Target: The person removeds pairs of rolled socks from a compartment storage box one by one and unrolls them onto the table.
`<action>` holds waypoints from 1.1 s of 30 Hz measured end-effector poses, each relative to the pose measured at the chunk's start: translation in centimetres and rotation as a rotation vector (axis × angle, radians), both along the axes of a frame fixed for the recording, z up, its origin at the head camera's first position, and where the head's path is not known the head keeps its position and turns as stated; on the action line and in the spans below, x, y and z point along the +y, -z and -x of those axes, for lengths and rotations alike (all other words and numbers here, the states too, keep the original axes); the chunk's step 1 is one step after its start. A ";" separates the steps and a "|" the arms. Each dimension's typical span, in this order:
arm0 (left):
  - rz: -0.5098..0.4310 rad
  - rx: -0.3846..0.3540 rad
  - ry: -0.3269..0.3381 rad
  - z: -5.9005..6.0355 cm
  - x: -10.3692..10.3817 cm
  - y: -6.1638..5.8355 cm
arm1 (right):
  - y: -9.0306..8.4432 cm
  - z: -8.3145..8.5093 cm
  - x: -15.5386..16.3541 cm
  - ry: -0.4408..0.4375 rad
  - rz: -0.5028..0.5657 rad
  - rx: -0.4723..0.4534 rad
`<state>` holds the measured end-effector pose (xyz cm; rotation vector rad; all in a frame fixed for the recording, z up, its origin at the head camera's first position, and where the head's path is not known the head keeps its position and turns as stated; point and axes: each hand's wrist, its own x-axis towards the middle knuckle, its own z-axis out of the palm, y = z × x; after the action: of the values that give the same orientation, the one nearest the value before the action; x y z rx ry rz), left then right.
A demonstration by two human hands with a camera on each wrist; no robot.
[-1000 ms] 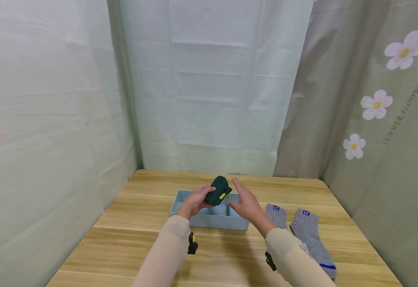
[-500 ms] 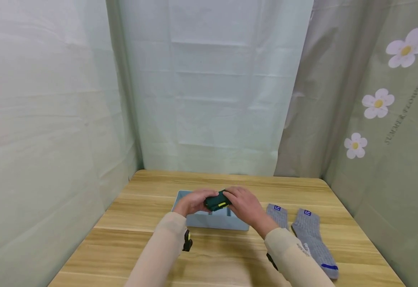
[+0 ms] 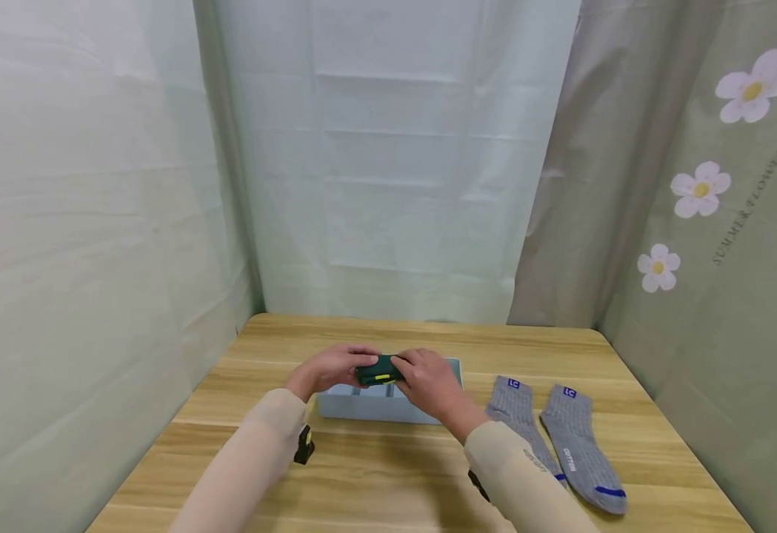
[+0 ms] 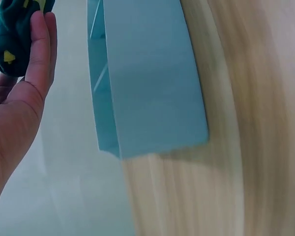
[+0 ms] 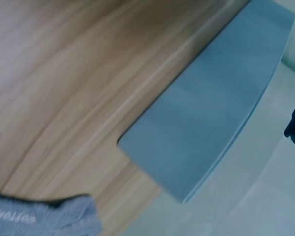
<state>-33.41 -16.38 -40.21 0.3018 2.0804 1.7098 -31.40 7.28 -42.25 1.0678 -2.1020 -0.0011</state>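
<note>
Head view | both hands, left hand [image 3: 324,368] and right hand [image 3: 428,381], fingers curled round folded dark-green sock bundle [image 3: 376,369] above pale-blue plastic divided box [image 3: 378,403] | risk: bundle may unroll or snag a divider if the grip loosens

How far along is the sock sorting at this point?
Done: the dark green sock bundle is already rolled up. In hand: the left hand and right hand both grip it over the blue divided box, not yet let go. Left: two grey socks lie flat on the table, right of the box. Whether the box holds anything else cannot be seen.
</note>
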 end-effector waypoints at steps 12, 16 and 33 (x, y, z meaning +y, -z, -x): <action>0.015 0.024 -0.006 -3.0 -3.2 1.5 | 2.0 -1.5 -3.0 -0.100 0.046 -0.013; 0.032 0.019 -0.001 -3.9 -3.8 2.0 | 2.6 -2.1 -3.3 -0.108 0.007 -0.050; 0.210 -0.003 0.033 -5.9 -5.3 4.6 | 6.0 -4.0 -4.7 -0.092 -0.154 -0.055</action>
<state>-27.46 -21.66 -44.80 0.2660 2.2167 1.4561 -27.44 2.57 -48.23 1.2689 -2.1273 -0.0910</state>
